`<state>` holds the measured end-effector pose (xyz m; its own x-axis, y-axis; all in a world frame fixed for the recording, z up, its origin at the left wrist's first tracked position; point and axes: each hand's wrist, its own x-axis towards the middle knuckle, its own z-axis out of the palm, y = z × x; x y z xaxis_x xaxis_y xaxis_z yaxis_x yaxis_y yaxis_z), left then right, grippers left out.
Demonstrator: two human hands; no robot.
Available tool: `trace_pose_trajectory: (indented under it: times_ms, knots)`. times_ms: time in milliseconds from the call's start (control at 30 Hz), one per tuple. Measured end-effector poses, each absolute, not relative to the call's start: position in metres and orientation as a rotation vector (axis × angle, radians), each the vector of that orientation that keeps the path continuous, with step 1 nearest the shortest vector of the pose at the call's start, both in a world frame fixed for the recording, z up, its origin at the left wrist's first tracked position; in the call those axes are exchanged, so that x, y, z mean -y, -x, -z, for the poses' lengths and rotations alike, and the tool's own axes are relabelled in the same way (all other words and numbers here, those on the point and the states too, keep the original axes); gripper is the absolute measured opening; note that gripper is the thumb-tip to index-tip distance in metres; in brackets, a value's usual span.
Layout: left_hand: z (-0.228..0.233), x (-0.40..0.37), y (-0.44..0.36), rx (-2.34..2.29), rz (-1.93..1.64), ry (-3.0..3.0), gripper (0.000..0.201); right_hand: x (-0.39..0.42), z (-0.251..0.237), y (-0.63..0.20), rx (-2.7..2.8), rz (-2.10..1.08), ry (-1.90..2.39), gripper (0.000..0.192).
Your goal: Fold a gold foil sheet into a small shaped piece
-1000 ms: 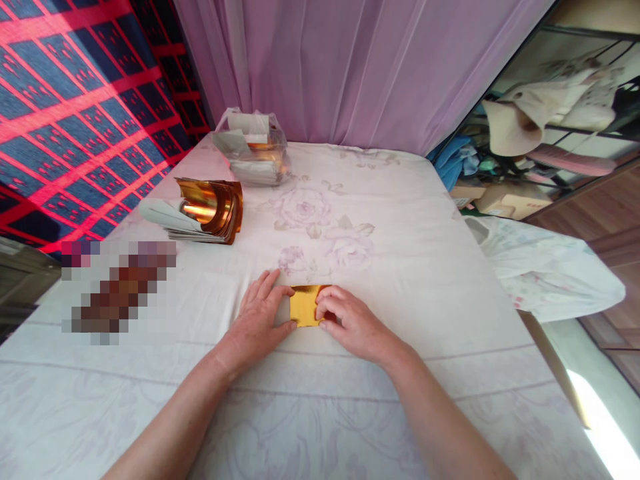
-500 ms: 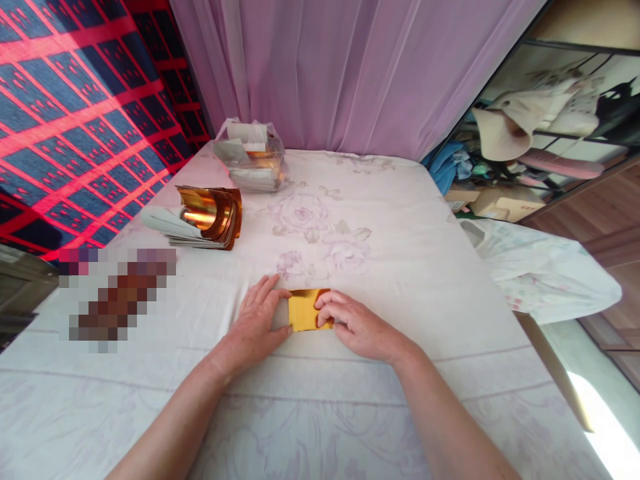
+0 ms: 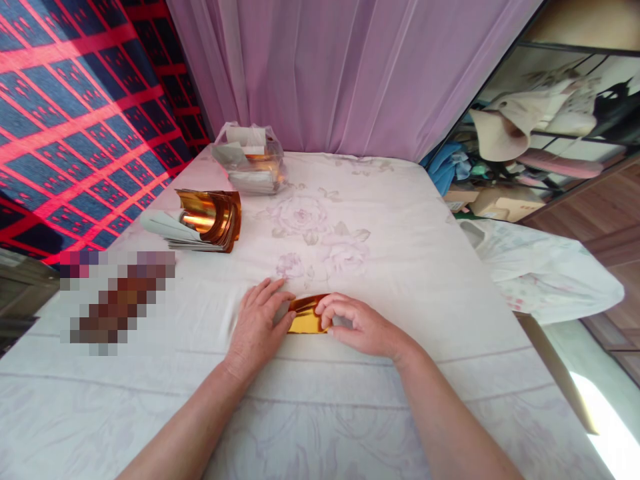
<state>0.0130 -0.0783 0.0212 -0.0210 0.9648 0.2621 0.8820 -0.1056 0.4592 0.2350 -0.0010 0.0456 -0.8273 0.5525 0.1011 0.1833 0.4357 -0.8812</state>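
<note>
A small sheet of shiny gold foil paper (image 3: 306, 321) lies near the front of the cloth-covered table (image 3: 400, 267), its surface bowed with dark reflections. My left hand (image 3: 263, 317) grips its left edge between thumb and index finger, the other fingers resting together on the cloth. At the right edge, the curled fingers and thumb of my right hand (image 3: 357, 325) close on the same sheet. The fingers cover both ends of the paper.
A curled stack of gold foil paper (image 3: 213, 223) stands at the left. Behind it sits a clear plastic bag (image 3: 250, 163) with more paper. A blurred-out patch (image 3: 120, 300) lies at the left edge. Shelves (image 3: 545, 133) hold hats at the right; a purple curtain (image 3: 325, 73) hangs behind.
The gold sheet has gone from nearly flat to bowed, its far edge now curving up. The left thumb has come up and inward along its left edge. The right hand has barely moved.
</note>
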Motion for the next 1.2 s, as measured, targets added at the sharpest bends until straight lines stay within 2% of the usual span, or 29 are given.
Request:
trace_pose_trajectory:
  times_ms: [133, 233, 333, 367, 467, 600, 867, 1200]
  knots:
    - [-0.023, 0.08, -0.014, -1.949, -0.818, -2.035, 0.021, -0.003, -0.034, -0.24, 1.997, -1.514, 0.803, 0.003]
    - [-0.022, 0.081, -0.015, -1.902, -0.875, -2.019, 0.02, -0.003, -0.028, -0.24, 1.86, -1.372, 0.964, 0.02]
    - [-0.02, 0.082, -0.015, -1.863, -0.967, -2.028, 0.017, 0.0, -0.029, -0.237, 1.956, -1.157, 0.968, 0.036]
    - [-0.02, 0.082, -0.015, -1.859, -0.997, -2.028, 0.017, 0.001, -0.03, -0.235, 2.009, -1.117, 0.939, 0.034]
    - [-0.021, 0.081, -0.015, -1.863, -1.05, -2.002, 0.025, 0.002, -0.033, -0.232, 2.106, -1.054, 0.851, 0.011]
    - [-0.024, 0.081, -0.016, -1.817, -1.072, -1.928, 0.042, 0.001, -0.031, -0.231, 2.098, -1.032, 0.835, 0.016]
    - [-0.019, 0.081, -0.014, -1.745, -1.203, -1.665, 0.022, 0.002, -0.029, -0.23, 2.086, -1.006, 0.828, 0.015]
    - [-0.023, 0.08, -0.016, -1.787, -1.177, -1.886, 0.029, 0.009, -0.032, -0.225, 2.035, -0.958, 1.082, 0.015]
